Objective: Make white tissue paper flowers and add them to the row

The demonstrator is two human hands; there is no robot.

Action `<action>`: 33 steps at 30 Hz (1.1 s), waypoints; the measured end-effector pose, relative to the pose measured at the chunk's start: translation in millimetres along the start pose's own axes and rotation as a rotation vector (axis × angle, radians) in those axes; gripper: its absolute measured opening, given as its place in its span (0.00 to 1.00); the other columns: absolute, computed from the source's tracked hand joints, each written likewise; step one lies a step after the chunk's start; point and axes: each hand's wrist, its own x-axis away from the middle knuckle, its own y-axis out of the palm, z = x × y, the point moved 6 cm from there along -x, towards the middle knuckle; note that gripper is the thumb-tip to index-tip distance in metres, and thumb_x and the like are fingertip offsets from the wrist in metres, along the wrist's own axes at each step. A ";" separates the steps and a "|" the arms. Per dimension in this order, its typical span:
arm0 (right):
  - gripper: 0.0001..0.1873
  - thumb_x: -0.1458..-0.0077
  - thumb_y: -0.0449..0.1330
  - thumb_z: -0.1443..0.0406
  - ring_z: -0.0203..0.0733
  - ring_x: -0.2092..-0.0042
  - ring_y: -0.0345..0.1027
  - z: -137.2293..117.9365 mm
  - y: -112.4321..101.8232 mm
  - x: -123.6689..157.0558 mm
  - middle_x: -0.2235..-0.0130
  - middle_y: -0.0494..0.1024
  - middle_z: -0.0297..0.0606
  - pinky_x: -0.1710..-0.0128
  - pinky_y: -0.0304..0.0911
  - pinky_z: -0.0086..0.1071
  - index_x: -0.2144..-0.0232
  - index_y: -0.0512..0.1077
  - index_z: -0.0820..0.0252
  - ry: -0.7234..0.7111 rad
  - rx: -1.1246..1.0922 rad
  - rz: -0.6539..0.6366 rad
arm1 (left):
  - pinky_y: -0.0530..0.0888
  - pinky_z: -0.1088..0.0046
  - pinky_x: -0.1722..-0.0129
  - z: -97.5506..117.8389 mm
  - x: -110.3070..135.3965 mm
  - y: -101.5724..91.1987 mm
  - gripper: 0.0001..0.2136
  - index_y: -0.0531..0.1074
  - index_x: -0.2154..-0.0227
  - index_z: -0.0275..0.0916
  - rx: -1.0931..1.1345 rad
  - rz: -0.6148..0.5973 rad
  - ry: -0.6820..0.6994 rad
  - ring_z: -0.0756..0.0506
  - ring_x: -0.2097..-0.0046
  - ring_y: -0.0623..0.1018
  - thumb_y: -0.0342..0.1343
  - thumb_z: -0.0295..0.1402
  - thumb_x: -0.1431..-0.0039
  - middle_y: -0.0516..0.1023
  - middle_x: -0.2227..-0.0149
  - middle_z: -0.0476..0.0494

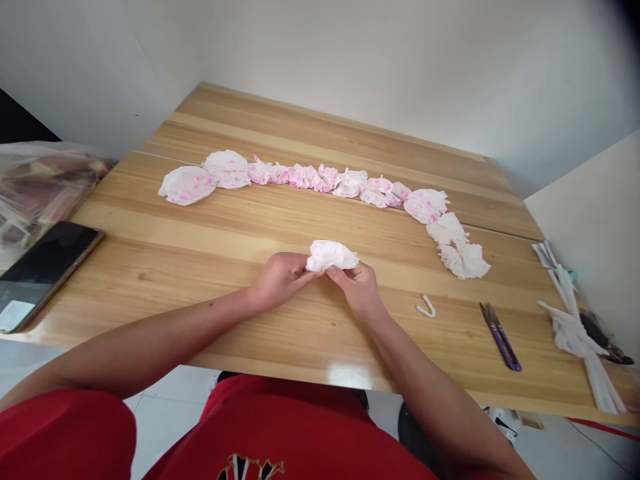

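Status: a curved row of ruffled white tissue-paper puffs with pink blotches (320, 179) lay across the far half of the light wooden table (200, 267), around a dozen, touching or nearly so. The ones at the right end of the row looked mostly white; pink was hard to make out there. I'd read those as the finished pieces.

In hand: one more crumpled white tissue-paper puff (331, 255), no pink visible on it, held just above the table near the front edge, well apart from the row. Judging by the ruffled top, shaping looked partly done and colouring not started on this one.

Grip: left hand (280, 277) was curled nearly closed, fingertips pinching the puff's left underside. Right hand (361, 288) did likewise, fingers closed on the right underside. Both hands had hold of the same puff, and the thumb positions were hidden.

Nearby, untouched:
- small bent white strip (427, 307), just right of the right hand
- purple-handled snips (500, 335), further right
- bundle of long white paper strips (575, 327), at the right edge
- black smartphone (43, 270), at the left edge
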 end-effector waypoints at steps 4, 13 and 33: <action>0.12 0.48 0.61 0.56 0.39 0.67 0.70 0.6 -6.4 0.1 0.70 0.77 0.35 0.65 0.66 0.32 0.72 0.74 0.60 -0.062 0.091 0.038 | 0.65 0.81 0.75 -11.6 -1.2 6.8 0.10 0.73 0.72 0.34 0.281 -0.053 -0.144 0.54 0.76 0.70 0.58 0.37 0.44 0.74 0.76 0.51; 0.01 0.45 0.60 0.67 0.37 0.68 0.70 -22.5 -10.4 12.3 0.67 0.77 0.35 0.68 0.65 0.31 0.69 0.73 0.56 -0.448 0.301 0.072 | 0.67 0.82 0.74 -1.5 2.0 1.0 0.03 0.71 0.72 0.34 0.265 -0.016 0.035 0.53 0.74 0.74 0.59 0.28 0.46 0.76 0.75 0.49; 0.05 0.45 0.59 0.63 0.37 0.71 0.68 -4.5 -10.0 2.4 0.72 0.76 0.33 0.69 0.62 0.29 0.72 0.70 0.58 -0.273 0.394 0.079 | 0.72 0.76 0.65 -2.4 -6.2 -10.4 0.10 0.72 0.57 0.35 -0.016 0.162 0.207 0.49 0.64 0.78 0.54 0.33 0.38 0.79 0.61 0.40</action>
